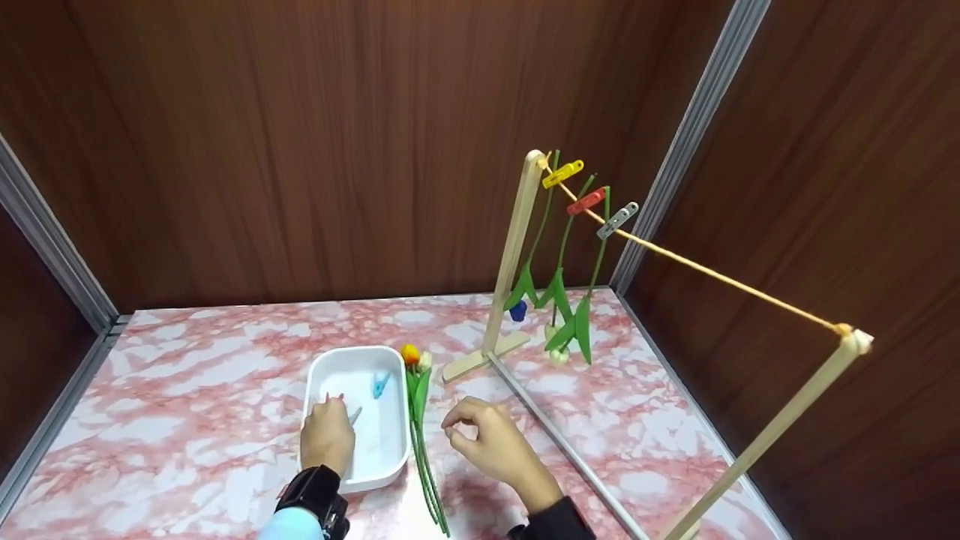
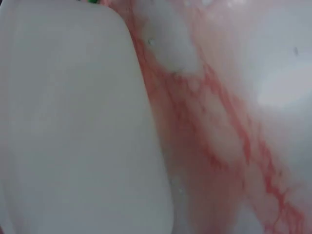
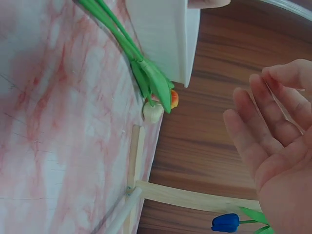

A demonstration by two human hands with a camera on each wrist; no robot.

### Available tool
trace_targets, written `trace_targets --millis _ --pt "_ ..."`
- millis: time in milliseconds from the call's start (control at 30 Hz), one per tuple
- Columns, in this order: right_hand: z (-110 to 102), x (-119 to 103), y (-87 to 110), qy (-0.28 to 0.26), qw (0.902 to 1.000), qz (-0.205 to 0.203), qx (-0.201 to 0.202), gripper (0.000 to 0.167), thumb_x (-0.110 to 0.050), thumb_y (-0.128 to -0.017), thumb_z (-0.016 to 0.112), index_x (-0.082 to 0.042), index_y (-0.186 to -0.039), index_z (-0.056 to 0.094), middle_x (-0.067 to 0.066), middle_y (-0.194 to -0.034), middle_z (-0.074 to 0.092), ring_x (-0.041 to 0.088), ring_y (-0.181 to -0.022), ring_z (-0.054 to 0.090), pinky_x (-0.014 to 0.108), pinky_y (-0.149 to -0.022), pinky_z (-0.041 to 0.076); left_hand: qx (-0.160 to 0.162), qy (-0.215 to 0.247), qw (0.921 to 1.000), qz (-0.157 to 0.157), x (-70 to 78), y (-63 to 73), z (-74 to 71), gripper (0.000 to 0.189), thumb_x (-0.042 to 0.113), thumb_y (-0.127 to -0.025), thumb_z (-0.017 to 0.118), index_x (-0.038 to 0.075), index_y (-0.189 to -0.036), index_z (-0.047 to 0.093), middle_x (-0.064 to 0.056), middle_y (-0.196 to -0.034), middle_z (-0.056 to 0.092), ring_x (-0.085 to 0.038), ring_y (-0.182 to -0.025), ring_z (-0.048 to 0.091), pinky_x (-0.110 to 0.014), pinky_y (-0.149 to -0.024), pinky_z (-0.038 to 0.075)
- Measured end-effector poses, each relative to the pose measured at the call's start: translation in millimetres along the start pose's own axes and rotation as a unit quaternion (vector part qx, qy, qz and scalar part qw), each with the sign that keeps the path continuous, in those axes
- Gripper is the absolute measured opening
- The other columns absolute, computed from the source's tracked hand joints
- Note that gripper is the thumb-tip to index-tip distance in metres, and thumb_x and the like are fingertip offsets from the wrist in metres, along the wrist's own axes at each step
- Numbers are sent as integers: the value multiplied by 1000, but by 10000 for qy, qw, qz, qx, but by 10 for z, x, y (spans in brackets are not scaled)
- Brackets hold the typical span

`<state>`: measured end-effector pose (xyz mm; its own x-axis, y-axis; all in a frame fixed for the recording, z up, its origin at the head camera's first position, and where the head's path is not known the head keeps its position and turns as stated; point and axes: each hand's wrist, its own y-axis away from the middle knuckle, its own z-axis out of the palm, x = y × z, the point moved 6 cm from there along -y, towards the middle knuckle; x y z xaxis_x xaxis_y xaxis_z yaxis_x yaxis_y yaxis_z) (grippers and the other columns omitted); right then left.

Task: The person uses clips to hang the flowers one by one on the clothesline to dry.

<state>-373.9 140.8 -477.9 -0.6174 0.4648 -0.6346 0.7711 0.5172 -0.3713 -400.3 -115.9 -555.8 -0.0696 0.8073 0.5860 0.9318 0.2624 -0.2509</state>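
Black wrist strap (image 1: 315,489) sits nearest, at desk's (image 1: 187,427) near edge. Left hand (image 1: 328,436) is in white tray's (image 1: 384,442) left side, at red clothespin (image 1: 334,397); cannot tell if pinching. Blue clothespin (image 1: 379,386) lies toward tray's right edge: likely light, stiff; squeeze handle ends. Tulips (image 1: 418,409) outside it: probably light, bendy; take stems. Right hand (image 1: 491,444) loosely curled, empty.

Clock from head-view centre: three clipped pegs (image 1: 587,201) sit at 2 o'clock; three hanging tulips (image 1: 580,330), 4. One tray (image 1: 382,446), 7, holds three visible further pegs (image 1: 380,386), two partly hidden. Lying tulips (image 1: 422,390), tray's 3 o'clock: at least two.
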Motion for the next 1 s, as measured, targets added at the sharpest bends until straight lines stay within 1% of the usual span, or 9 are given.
trace_targets --millis 167,333,433,600,667,733,800,900,1000 --pt "52 41 46 -232 9993 161 -260 13 -5 -94 66 -16 -93 74 -6 -96 69 9 -97 65 38 -94 56 -48 508 9984 -235 -24 25 -14 7 -6 -81 66 -2 -76 69 -25 -79 71 -47 -76 70 -60 -67 54" --pt "17 79 70 -297 9989 298 -219 13 -5 -95 66 -16 -94 73 -3 -98 70 11 -98 66 38 -94 56 190 1650 9855 -358 78 51 -112 17 0 -80 75 -1 -97 79 -15 -90 76 -35 -84 74 -50 -76 58" --pt "-9 65 69 -552 9976 395 -153 12 -5 -96 66 -15 -97 73 -1 -101 71 13 -99 67 41 -95 56 260 2806 9580 -539 196 83 -198 23 5 -85 80 1 -108 79 -12 -98 78 -24 -88 75 -34 -78 61" --pt "-54 -43 28 -1401 9874 731 114 11 -12 -100 66 -9 -109 71 5 -108 72 18 -103 69 38 -95 57 -105 4721 8786 -713 536 292 -310 34 6 -86 83 -1 -119 74 -13 -109 76 -15 -94 74 -22 -84 58" --pt "-96 -103 -12 -1747 9797 925 337 19 -18 -101 67 -7 -115 70 5 -111 72 20 -105 69 33 -95 56 -322 5129 8554 -648 694 398 -350 38 7 -85 83 -3 -120 72 -13 -110 76 -15 -95 73 -24 -86 58" --pt "-147 -166 -59 -2165 9682 1103 599 27 -22 -101 67 -4 -121 69 8 -114 72 23 -108 69 31 -96 55 -524 5334 8425 -537 824 483 -382 39 8 -86 83 -4 -121 72 -13 -111 76 -15 -97 73 -26 -88 58" --pt "-180 -225 -100 -2585 9556 1222 718 33 -23 -102 66 0 -125 67 12 -119 71 26 -112 68 31 -98 54 -568 5424 8368 -491 899 534 -412 38 8 -86 83 -4 -120 73 -13 -110 76 -14 -96 73 -26 -87 58" --pt "-202 -319 -154 -3104 9398 1252 695 39 -21 -101 66 6 -130 63 20 -126 68 31 -119 65 34 -103 52 -662 5477 8330 -415 961 595 -436 35 6 -87 82 -4 -118 73 -15 -109 76 -15 -95 73 -26 -86 59" --pt "-201 -381 -176 -3282 9354 1227 464 44 -20 -99 70 5 -134 61 20 -131 66 30 -122 63 34 -104 51 -816 5513 8294 -380 998 646 -405 34 6 -86 82 -5 -117 74 -16 -108 76 -17 -96 74 -28 -86 59"
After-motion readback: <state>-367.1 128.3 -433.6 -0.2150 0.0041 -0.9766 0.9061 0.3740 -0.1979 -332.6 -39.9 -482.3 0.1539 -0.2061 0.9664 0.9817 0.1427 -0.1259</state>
